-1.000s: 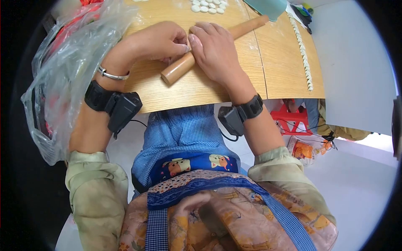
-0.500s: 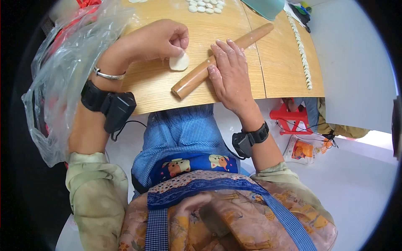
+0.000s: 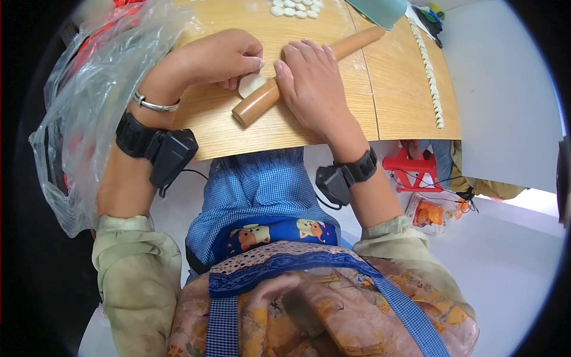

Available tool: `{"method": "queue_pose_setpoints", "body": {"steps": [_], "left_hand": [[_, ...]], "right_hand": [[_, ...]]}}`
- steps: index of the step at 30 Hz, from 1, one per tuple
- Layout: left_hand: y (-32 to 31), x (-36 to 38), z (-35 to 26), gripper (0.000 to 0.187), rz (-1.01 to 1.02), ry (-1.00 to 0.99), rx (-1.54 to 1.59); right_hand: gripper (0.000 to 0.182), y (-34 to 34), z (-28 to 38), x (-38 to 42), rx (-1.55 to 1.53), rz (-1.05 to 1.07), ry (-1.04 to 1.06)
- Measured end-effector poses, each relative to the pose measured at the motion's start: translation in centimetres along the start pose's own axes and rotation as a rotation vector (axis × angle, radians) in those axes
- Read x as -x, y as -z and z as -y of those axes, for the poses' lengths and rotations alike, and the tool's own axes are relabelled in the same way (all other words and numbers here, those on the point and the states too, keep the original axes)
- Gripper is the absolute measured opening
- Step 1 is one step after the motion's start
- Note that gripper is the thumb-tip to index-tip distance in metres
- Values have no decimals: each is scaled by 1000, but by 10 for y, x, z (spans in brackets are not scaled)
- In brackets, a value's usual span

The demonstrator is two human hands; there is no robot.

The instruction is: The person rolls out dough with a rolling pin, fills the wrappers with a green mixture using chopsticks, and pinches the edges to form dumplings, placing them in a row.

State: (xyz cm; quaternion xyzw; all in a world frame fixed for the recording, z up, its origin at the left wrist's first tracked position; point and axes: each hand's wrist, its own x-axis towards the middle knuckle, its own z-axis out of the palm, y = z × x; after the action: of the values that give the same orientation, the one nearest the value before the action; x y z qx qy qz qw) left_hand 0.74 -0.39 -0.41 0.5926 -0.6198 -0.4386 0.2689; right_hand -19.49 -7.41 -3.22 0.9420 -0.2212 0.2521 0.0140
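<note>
A small round dough wrapper lies on the wooden table, its right edge against or under the wooden rolling pin. My left hand is closed at the wrapper's upper left edge, thumb and fingers pinching the dough. My right hand lies over the middle of the rolling pin, palm down, its fingers side by side on the wood. The pin slants from the lower left to the upper right.
Several small dough discs sit at the table's far edge, beside a green-blue container. A long row of dough pieces runs along the right. Plastic bags hang at the left; a red stool stands below.
My right hand and the rolling pin have moved left, onto the wrapper's edge. My left thumb and fingers have shifted slightly around the dough.
</note>
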Motion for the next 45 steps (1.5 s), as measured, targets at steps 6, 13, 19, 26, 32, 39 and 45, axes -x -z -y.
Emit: {"method": "queue_pose_setpoints", "body": {"steps": [6, 13, 19, 26, 32, 39, 45], "left_hand": [[-1, -1, 2, 28, -20, 34, -25], [-1, -4, 4, 19, -18, -47, -124], [-3, -5, 8, 12, -32, -214, -241], [-4, -1, 3, 18, 3, -55, 5], [0, -5, 4, 35, -24, 0, 14], [0, -6, 13, 35, -82, -53, 15], [-4, -7, 11, 21, -98, -92, -87]], "right_hand": [[30, -16, 0, -33, -89, 4, 36], [36, -6, -2, -10, -68, -25, 36], [50, 21, -2, 38, -63, 71, -72], [50, 22, -1, 39, -27, 76, -67], [39, -4, 0, 1, -18, -43, 7], [29, -23, -2, -35, -94, -73, 58], [34, 0, 1, -9, -93, 54, 0]]}}
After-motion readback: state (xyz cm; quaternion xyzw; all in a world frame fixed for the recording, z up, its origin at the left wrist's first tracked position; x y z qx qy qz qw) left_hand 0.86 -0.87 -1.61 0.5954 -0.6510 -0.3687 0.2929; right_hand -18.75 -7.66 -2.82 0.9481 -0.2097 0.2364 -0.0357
